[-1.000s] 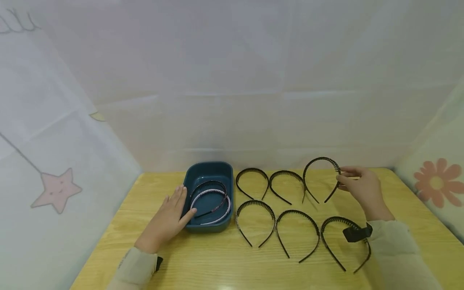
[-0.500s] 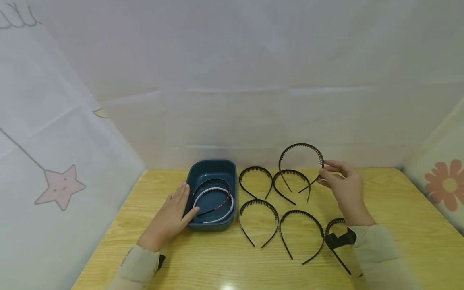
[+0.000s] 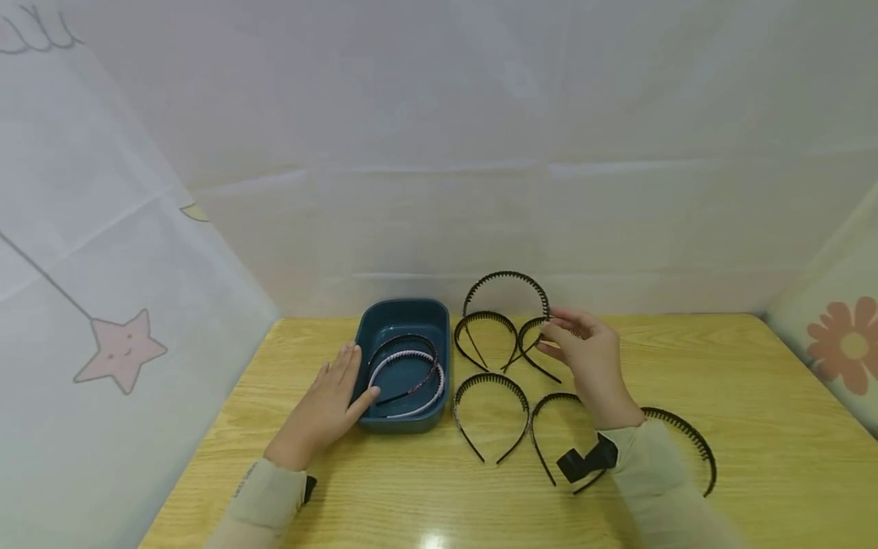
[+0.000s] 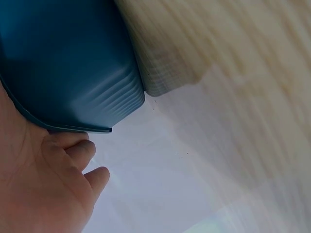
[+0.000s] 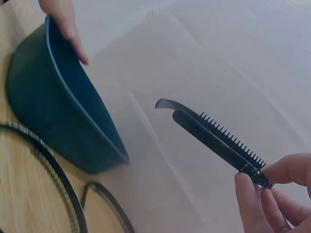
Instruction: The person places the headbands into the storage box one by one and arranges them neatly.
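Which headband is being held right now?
The black headband pinched in the right hand; the others lie on the table or in the blue bin.

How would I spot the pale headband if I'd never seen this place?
On the wooden table, find the blue bin with the person's left hand against its side. Inside, look for the pale headband, lying a little nearer the person than its companion. Its whitish-lavender band sets it apart from the dark headband overlapping it.

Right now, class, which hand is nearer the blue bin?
Left. The left hand touches the blue bin on its left; the right hand is apart, to its right, pinching a headband.
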`<control>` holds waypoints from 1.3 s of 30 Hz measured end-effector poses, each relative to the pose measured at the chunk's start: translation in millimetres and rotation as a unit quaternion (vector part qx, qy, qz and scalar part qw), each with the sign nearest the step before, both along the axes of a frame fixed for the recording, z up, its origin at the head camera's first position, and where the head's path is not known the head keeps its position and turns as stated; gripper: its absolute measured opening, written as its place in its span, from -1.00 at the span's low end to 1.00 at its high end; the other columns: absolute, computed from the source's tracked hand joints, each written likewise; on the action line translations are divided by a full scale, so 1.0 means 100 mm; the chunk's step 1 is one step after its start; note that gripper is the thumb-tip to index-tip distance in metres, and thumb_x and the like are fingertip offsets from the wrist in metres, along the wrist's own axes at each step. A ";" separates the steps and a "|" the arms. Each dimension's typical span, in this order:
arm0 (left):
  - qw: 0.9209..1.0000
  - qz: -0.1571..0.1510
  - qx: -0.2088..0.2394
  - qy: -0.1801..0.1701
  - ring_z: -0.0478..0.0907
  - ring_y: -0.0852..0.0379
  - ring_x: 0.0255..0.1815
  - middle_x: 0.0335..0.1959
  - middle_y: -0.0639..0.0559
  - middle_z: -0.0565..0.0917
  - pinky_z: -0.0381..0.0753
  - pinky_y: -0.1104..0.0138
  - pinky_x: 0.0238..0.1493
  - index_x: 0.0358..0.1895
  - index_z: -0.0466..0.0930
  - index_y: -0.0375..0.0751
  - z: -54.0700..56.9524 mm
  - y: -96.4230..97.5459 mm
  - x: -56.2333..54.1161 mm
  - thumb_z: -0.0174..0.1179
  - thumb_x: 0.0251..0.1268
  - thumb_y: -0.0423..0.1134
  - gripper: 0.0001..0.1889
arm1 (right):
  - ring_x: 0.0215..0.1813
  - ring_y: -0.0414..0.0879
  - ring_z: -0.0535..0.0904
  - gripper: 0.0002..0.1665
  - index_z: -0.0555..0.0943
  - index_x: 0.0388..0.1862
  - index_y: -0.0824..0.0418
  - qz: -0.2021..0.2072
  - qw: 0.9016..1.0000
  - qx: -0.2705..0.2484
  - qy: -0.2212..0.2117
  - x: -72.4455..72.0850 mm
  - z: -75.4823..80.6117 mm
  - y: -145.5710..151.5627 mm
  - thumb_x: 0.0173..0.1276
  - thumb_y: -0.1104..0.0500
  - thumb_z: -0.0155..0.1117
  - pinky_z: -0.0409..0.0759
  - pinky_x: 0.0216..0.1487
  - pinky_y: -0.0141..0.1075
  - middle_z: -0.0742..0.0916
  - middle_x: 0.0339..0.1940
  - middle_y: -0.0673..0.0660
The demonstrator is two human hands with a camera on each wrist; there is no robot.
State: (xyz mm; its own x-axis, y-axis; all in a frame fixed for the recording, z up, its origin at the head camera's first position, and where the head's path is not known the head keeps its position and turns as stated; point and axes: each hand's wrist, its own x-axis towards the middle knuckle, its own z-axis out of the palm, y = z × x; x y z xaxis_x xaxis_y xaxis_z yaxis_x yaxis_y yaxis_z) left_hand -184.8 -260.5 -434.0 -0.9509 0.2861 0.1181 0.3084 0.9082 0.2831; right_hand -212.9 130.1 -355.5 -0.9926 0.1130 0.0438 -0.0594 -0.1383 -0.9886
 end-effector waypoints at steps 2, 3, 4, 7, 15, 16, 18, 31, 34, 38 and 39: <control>1.000 0.000 0.001 0.002 -0.17 -0.22 0.66 0.65 -0.29 -0.09 -0.12 -0.19 0.58 0.61 -0.13 -0.42 0.00 0.01 0.00 -0.06 0.59 0.20 -0.11 | -0.10 -0.10 0.69 -0.56 0.52 0.27 0.43 0.011 1.000 -0.009 -0.004 0.00 -0.01 -0.10 0.44 0.36 0.28 0.74 0.00 -0.21 0.57 -0.03 0.17; 1.000 -0.002 0.003 0.005 -0.17 -0.23 0.66 0.65 -0.30 -0.08 -0.12 -0.20 0.58 0.61 -0.12 -0.43 0.01 0.01 0.00 -0.05 0.59 0.18 -0.12 | -0.11 -0.10 0.69 -0.56 0.52 0.27 0.42 0.015 1.000 -0.012 -0.005 0.00 -0.01 -0.15 0.44 0.36 0.28 0.74 0.02 -0.19 0.57 -0.02 0.18; 1.000 -0.004 0.004 0.007 -0.16 -0.24 0.65 0.65 -0.30 -0.08 -0.11 -0.21 0.57 0.61 -0.11 -0.44 0.01 0.01 0.00 -0.04 0.59 0.17 -0.12 | -0.12 -0.09 0.69 -0.56 0.52 0.26 0.41 0.018 1.000 -0.015 -0.005 0.00 -0.02 -0.20 0.44 0.37 0.28 0.74 0.02 -0.18 0.56 -0.01 0.19; 1.000 -0.004 0.003 0.009 -0.15 -0.23 0.65 0.65 -0.30 -0.07 -0.10 -0.20 0.57 0.61 -0.11 -0.44 0.02 0.03 0.00 -0.04 0.60 0.17 -0.12 | -0.16 -0.09 0.69 -0.55 0.52 0.27 0.42 0.027 0.999 -0.025 -0.008 0.00 -0.08 -0.34 0.42 0.38 0.29 0.75 0.01 -0.17 0.56 0.03 0.23; 1.000 -0.008 0.000 0.004 -0.16 -0.22 0.65 0.65 -0.30 -0.09 -0.11 -0.18 0.58 0.61 -0.12 -0.43 0.05 0.05 -0.02 -0.12 0.59 0.25 -0.09 | -0.11 -0.05 0.68 -0.55 0.55 0.26 0.39 0.025 0.998 -0.065 -0.006 -0.02 -0.31 -0.69 0.41 0.40 0.30 0.75 -0.01 -0.15 0.57 0.03 0.25; 1.000 -0.006 -0.002 0.001 -0.17 -0.21 0.66 0.65 -0.29 -0.10 -0.12 -0.17 0.59 0.61 -0.13 -0.42 0.05 0.05 -0.02 -0.12 0.59 0.26 -0.09 | -0.13 -0.07 0.68 -0.54 0.55 0.27 0.37 0.024 0.998 -0.066 -0.005 -0.02 -0.33 -0.73 0.40 0.40 0.31 0.75 0.00 -0.13 0.58 0.02 0.25; 1.000 -0.003 -0.005 -0.001 -0.18 -0.20 0.66 0.66 -0.27 -0.11 -0.13 -0.16 0.59 0.62 -0.14 -0.41 0.05 0.04 -0.03 -0.14 0.58 0.28 -0.08 | -0.16 -0.07 0.68 -0.52 0.56 0.28 0.33 0.024 0.997 -0.072 -0.004 -0.03 -0.37 -0.80 0.39 0.41 0.31 0.75 0.00 -0.09 0.58 0.00 0.25; 1.000 -0.005 -0.001 -0.005 -0.20 -0.20 0.66 0.66 -0.26 -0.14 -0.15 -0.17 0.59 0.62 -0.16 -0.40 0.02 0.02 -0.02 -0.17 0.59 0.29 -0.08 | -0.30 -0.13 0.65 -0.44 0.52 0.31 0.38 0.069 0.997 -0.030 -0.017 -0.03 -0.52 -1.19 0.32 0.49 0.33 0.78 -0.16 -0.22 0.56 -0.15 0.23; 1.000 -0.005 0.003 -0.007 -0.21 -0.19 0.66 0.66 -0.26 -0.14 -0.15 -0.17 0.59 0.62 -0.16 -0.40 0.03 0.02 -0.02 -0.16 0.59 0.28 -0.09 | -0.26 -0.14 0.65 -0.45 0.52 0.31 0.38 0.084 0.996 -0.008 -0.009 -0.01 -0.54 -1.27 0.34 0.48 0.33 0.78 -0.15 -0.19 0.57 -0.14 0.24; 1.000 -0.002 0.005 -0.008 -0.19 -0.21 0.66 0.66 -0.28 -0.13 -0.15 -0.17 0.59 0.62 -0.14 -0.42 0.02 0.02 -0.01 -0.13 0.59 0.26 -0.09 | -0.19 -0.09 0.67 -0.45 0.51 0.34 0.38 0.105 0.994 0.033 0.010 0.03 -0.56 -1.35 0.37 0.44 0.33 0.78 -0.12 -0.12 0.59 -0.11 0.26; 1.000 -0.002 0.005 -0.010 -0.20 -0.20 0.66 0.66 -0.28 -0.13 -0.15 -0.17 0.59 0.62 -0.14 -0.41 0.02 0.01 -0.01 -0.12 0.59 0.26 -0.09 | -0.18 -0.08 0.68 -0.45 0.50 0.35 0.37 0.109 0.993 0.045 0.012 0.04 -0.57 -1.36 0.38 0.42 0.33 0.78 -0.12 -0.12 0.60 -0.10 0.27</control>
State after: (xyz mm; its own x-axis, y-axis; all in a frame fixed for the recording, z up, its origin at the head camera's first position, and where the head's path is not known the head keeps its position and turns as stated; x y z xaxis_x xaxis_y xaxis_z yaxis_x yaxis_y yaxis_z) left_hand -185.6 -259.2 -431.8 -0.9521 0.2880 0.1029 0.3058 0.9042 0.2982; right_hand -209.1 -5.7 -412.9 -0.9917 -0.1089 0.0678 -0.0613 -0.0612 -0.9962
